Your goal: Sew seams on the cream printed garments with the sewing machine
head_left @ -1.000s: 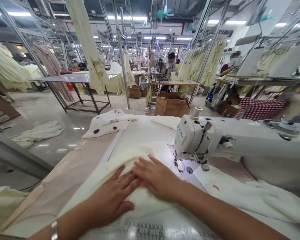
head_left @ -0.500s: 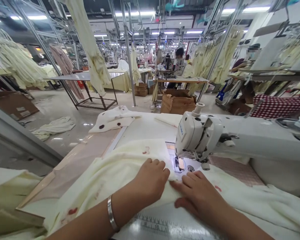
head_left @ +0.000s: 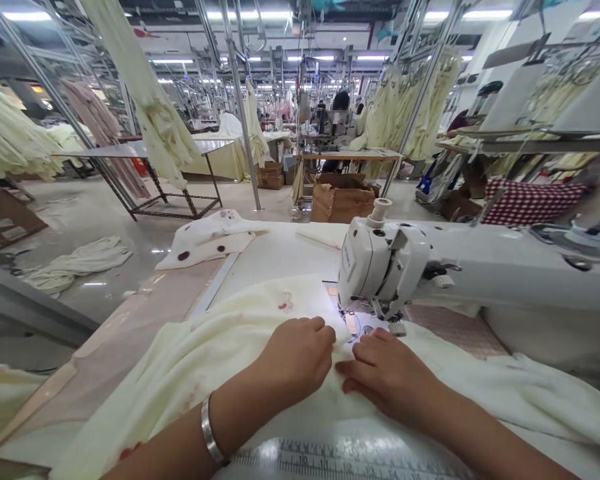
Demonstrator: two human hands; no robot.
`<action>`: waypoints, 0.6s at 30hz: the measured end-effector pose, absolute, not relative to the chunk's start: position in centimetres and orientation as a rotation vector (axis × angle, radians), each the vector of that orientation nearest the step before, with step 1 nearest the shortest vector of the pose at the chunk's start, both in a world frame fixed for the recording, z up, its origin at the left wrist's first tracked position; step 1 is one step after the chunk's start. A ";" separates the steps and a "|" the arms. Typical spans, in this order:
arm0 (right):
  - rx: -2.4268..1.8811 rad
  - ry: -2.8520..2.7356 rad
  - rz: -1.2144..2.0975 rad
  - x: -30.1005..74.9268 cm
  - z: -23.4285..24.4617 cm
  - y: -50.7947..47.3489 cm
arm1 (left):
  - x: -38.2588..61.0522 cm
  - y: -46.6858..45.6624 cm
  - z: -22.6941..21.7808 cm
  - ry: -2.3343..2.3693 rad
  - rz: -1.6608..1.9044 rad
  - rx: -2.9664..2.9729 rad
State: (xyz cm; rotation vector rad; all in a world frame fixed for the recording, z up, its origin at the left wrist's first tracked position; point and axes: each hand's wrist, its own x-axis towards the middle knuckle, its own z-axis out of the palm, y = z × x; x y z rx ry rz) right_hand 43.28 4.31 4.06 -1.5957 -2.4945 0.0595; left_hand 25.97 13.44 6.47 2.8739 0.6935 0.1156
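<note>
Pale yellow fabric [head_left: 215, 353] with small reddish printed marks lies in folds across the bed of a white sewing machine [head_left: 375, 257]. My left hand [head_left: 297, 350], below a silver bracelet, is closed on this fabric just left of the needle area. Close beside it, my right hand [head_left: 387, 367] has its fingers curled and pinches the fabric's edge in front of the presser foot. The fingertips of both hands are partly hidden. More of the same fabric spreads to the right, under and past my right forearm.
A spotted white cloth piece [head_left: 205, 240] lies at the table's far left corner. A printed ruler [head_left: 325, 460] runs along the front edge. Beyond stand a cardboard box [head_left: 343, 200], a metal-legged table [head_left: 145, 150] and hanging pale garments [head_left: 153, 100]. A person [head_left: 341, 107] sits farther back.
The view has turned slightly right, so the scene sits farther left. My right hand has moved up a little toward the presser foot, nearer my left hand; both keep hold of the fabric.
</note>
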 end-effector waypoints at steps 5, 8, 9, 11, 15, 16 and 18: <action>-1.742 -2.419 0.064 43.8 3.3 4.2 | 26.5 13.9 6.2 0.576 0.123 2.934; -1.769 -2.350 0.163 44.2 3.2 3.2 | 26.6 13.4 4.2 0.304 0.280 3.044; -1.757 -2.336 0.190 44.5 3.2 2.9 | 26.4 13.1 3.4 0.252 0.332 3.053; -1.725 -2.307 0.207 45.2 3.0 2.6 | 25.8 12.6 2.3 0.215 0.371 3.052; -1.712 -2.229 0.094 46.7 2.5 2.8 | 24.9 12.1 2.2 0.184 0.276 3.068; -1.717 -2.222 0.074 46.9 2.4 3.0 | 24.9 12.1 2.4 0.191 0.262 3.071; -1.722 -2.221 0.046 47.0 2.2 3.1 | 25.4 12.2 2.7 0.220 0.265 3.070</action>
